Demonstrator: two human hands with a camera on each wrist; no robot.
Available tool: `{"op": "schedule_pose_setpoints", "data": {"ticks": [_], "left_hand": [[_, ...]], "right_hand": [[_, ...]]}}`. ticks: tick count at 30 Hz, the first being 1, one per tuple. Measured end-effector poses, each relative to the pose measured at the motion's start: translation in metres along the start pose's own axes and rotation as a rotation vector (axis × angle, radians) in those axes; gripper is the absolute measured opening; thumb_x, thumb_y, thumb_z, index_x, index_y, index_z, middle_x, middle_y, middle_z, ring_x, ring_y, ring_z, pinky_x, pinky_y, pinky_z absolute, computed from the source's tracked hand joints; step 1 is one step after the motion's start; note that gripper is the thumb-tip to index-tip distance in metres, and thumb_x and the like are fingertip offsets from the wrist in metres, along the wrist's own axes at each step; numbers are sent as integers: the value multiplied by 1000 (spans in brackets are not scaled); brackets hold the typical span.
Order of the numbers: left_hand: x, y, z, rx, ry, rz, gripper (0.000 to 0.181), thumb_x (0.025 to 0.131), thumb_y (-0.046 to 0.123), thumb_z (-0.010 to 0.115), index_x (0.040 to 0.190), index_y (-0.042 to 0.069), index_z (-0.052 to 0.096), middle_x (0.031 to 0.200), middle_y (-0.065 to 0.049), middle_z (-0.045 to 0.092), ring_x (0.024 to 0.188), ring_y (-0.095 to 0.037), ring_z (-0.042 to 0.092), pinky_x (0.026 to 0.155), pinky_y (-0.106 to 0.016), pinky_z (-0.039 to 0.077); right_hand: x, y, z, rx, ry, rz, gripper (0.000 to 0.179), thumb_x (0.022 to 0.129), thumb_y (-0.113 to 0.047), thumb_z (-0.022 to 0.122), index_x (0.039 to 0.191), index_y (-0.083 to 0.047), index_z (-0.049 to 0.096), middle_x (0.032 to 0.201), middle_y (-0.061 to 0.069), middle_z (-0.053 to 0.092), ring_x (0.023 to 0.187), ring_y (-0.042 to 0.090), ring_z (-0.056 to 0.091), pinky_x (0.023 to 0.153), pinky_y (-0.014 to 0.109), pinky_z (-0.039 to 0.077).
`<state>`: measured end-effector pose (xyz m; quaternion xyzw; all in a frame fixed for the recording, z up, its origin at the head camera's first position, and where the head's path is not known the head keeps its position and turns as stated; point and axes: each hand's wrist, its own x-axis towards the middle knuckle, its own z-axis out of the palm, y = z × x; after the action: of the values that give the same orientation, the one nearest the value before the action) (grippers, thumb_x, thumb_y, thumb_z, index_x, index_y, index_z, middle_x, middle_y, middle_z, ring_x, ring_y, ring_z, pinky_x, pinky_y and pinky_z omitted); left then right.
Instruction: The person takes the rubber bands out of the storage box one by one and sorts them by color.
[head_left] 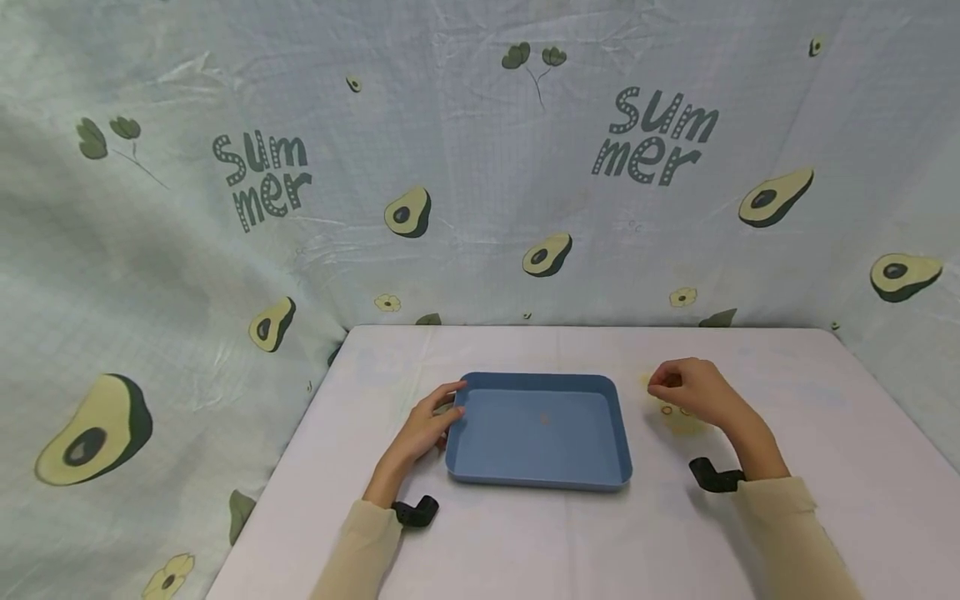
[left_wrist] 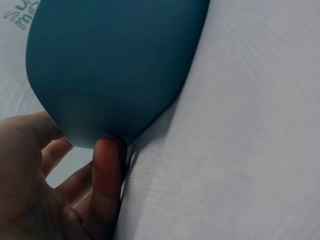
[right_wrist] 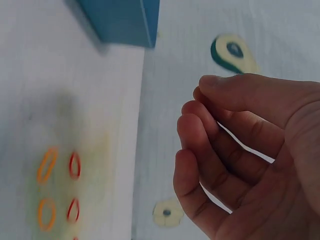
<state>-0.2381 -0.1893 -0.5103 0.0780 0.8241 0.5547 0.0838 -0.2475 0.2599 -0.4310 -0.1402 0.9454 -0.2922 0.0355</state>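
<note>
A shallow blue tray [head_left: 540, 450] lies on the table. My left hand [head_left: 423, 425] grips its left side, with thumb and fingertips at the rim; the left wrist view has one finger [left_wrist: 107, 165] pressed against the tray's outer wall. To the right of the tray, my right hand [head_left: 693, 387] hovers over the table, thumb and index fingertips together and the other fingers curled. No object shows between those fingertips. Beneath it lie several small rings, among them an orange ring [right_wrist: 40, 215] and a red ring [right_wrist: 70, 165]. Inside the tray is a tiny orange-brown mark [head_left: 545, 419].
The table [head_left: 510, 542] wears a pale cloth with faint yellow print near the right hand. Behind and to the left hangs a curtain [head_left: 465, 150] printed with avocados and lettering. A black strap-on camera [head_left: 716, 477] sits on the right wrist, another camera [head_left: 417, 512] on the left.
</note>
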Motion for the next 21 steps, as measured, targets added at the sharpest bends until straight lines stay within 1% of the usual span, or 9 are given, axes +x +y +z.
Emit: {"op": "schedule_pose_setpoints", "data": {"ticks": [2, 4, 9, 11, 12, 16, 21], "left_hand": [[1, 0, 0, -7, 5, -15, 52, 102, 26, 63, 153, 27, 51, 159, -24, 44, 81, -19, 63, 54, -32, 51], [1, 0, 0, -10, 5, -16, 52, 102, 25, 64, 153, 27, 51, 159, -25, 44, 82, -19, 63, 54, -33, 51], [-1, 0, -1, -20, 10, -10, 52, 102, 24, 64, 153, 24, 52, 157, -26, 46, 77, -20, 60, 52, -33, 49], [-1, 0, -1, -21, 11, -9, 52, 102, 25, 65, 152, 25, 52, 157, -25, 46, 77, -21, 59, 52, -33, 48], [-1, 0, -1, -20, 11, -9, 52, 102, 25, 65, 152, 25, 52, 157, -25, 46, 79, -21, 60, 52, -33, 49], [0, -1, 0, -17, 4, -8, 52, 102, 26, 65, 152, 26, 52, 158, -24, 45, 84, -20, 63, 52, -33, 49], [0, -1, 0, -15, 8, -11, 52, 102, 25, 65, 152, 26, 52, 158, -25, 45, 79, -19, 62, 53, -33, 49]], "right_hand": [[6, -12, 5, -3, -20, -22, 14, 97, -17, 69, 97, -4, 74, 88, 4, 73, 80, 15, 62, 73, 32, 52], [11, -24, 11, 0, -42, -58, 12, 96, -14, 69, 97, -4, 74, 88, 3, 73, 80, 15, 62, 73, 31, 52], [26, -48, 32, -12, -87, -180, 6, 94, -9, 71, 95, -5, 75, 86, 1, 73, 78, 12, 62, 70, 30, 52], [32, -56, 39, -26, -104, -227, 5, 93, -8, 72, 95, -6, 75, 86, 0, 73, 78, 10, 62, 71, 30, 53], [34, -59, 42, -33, -112, -248, 5, 93, -8, 72, 95, -6, 76, 87, 0, 73, 79, 10, 63, 72, 30, 54], [43, -73, 52, -68, -141, -308, 6, 92, -8, 73, 97, -6, 76, 88, 0, 74, 81, 11, 64, 76, 33, 56], [55, -83, 60, -118, -190, -359, 8, 93, -7, 73, 100, -7, 77, 92, 0, 74, 84, 12, 65, 77, 33, 55]]}}
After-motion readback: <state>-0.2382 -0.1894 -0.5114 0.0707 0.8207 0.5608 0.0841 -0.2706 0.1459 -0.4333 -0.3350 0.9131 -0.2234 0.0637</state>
